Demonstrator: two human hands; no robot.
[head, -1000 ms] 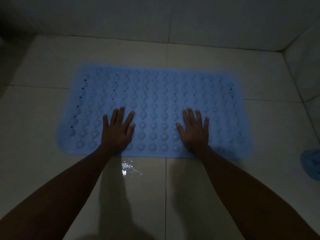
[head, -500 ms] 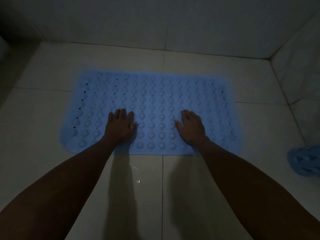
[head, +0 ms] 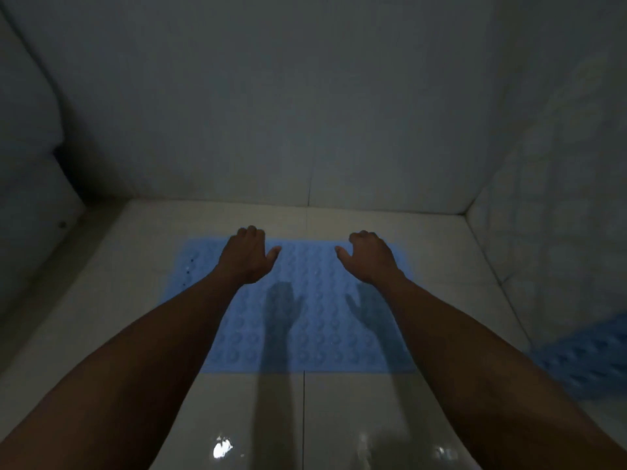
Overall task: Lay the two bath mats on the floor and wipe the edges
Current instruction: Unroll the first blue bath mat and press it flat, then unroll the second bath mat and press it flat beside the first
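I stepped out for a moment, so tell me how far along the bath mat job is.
One blue bath mat lies flat on the tiled floor. The left hand and right hand hang above its far part, fingers loosely curled, holding nothing. The second mat sits at the right edge, not clearly laid out. No cloth shows; wiping the edges looks left to do.
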